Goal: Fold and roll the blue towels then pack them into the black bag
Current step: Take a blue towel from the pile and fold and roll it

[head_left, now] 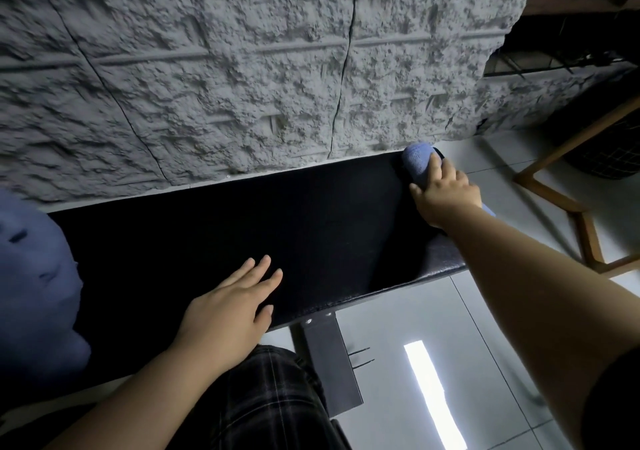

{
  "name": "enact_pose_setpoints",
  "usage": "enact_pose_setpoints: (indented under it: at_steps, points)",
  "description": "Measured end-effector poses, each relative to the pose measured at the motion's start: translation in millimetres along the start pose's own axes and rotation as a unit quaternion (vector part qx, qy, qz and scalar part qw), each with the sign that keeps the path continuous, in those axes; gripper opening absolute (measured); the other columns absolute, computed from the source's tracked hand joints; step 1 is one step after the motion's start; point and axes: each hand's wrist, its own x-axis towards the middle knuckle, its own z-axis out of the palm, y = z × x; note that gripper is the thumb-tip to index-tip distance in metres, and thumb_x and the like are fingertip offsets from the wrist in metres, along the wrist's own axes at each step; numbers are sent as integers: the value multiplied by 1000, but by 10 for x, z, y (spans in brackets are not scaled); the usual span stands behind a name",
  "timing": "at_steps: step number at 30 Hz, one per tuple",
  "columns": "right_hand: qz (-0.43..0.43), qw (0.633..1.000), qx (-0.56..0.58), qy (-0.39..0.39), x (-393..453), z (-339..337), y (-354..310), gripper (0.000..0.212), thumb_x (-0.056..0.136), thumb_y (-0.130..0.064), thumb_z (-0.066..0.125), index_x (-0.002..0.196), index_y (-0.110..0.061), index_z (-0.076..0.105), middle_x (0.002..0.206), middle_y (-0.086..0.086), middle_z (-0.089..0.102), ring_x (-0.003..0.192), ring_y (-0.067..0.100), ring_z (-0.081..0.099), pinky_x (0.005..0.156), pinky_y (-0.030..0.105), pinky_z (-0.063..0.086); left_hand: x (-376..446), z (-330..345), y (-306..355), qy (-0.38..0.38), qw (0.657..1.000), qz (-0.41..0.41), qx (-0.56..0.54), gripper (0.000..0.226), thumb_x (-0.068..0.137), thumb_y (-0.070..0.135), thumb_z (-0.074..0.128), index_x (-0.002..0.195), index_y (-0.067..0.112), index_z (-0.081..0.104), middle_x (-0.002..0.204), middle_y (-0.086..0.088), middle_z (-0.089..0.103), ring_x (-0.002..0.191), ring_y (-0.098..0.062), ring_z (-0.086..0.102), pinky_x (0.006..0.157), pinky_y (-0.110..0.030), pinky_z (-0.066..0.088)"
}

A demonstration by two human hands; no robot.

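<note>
At the bench's [329, 228] far right end, the right hand [446, 193] grips a rolled towel [417, 160] — squeeze evenly so it stays tight (bag hard to make out). Left hand [232, 307] lies flat, fingers spread; more towels [34, 276] sit left.

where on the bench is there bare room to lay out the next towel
The black bench is bare between the left hand and the right hand. The ends are crowded: towel pile at left, rolled towel at right.
</note>
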Motion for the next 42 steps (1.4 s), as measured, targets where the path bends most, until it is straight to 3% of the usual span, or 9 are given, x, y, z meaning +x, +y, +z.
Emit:
enact_pose_setpoints:
  at_steps: [3, 14, 28, 35, 38, 42]
  points:
    - [-1, 999, 40, -26, -27, -108, 9, 70, 96, -45, 34, 151, -21, -1, 158, 6, 7, 139, 32, 20, 109, 46, 24, 5, -4, 5, -6, 1000, -3, 1, 50, 98, 40, 32, 144, 46, 13, 152, 27, -5, 129, 11, -13, 83, -9, 39]
    - [-20, 997, 75, -12, -396, -250, 350, 69, 90, -34, 52, 148, -25, 16, 147, 7, 30, 129, 33, 38, 98, 45, 37, -11, -11, 13, -16, 1000, -14, -16, 52, 98, 39, 34, 145, 44, 13, 152, 25, -6, 129, 11, -13, 81, -12, 45]
    - [22, 995, 90, 25, -658, -248, 378, 72, 86, -24, 55, 148, -20, 18, 146, 9, 34, 130, 31, 36, 99, 43, 35, 17, -9, -20, -36, 998, -15, -49, 52, 98, 36, 35, 145, 43, 15, 153, 24, -5, 139, 4, -6, 93, -20, 42]
    - [-22, 990, 108, 88, -892, -281, 141, 70, 85, -23, 56, 146, -12, 24, 145, 10, 35, 136, 28, 27, 104, 44, 30, -72, 13, -63, -47, 989, -3, -140, 47, 99, 30, 38, 145, 32, 27, 155, 17, 7, 138, 4, -5, 114, -28, 16]
    - [-47, 980, 163, 104, -1055, -322, -79, 72, 86, -24, 56, 148, -12, 22, 150, 9, 31, 141, 26, 22, 109, 44, 27, -214, -31, -33, 16, 986, 31, -166, 45, 99, 26, 39, 143, 31, 30, 153, 18, 14, 132, 9, -6, 112, -21, 3]
    - [-119, 957, 219, 147, -1361, -409, -485, 73, 86, -23, 58, 148, -12, 22, 152, 9, 30, 143, 26, 20, 112, 46, 26, -444, -138, -62, 121, 976, 70, -169, 44, 98, 22, 41, 141, 32, 36, 150, 20, 19, 137, 8, 0, 110, -15, -2]
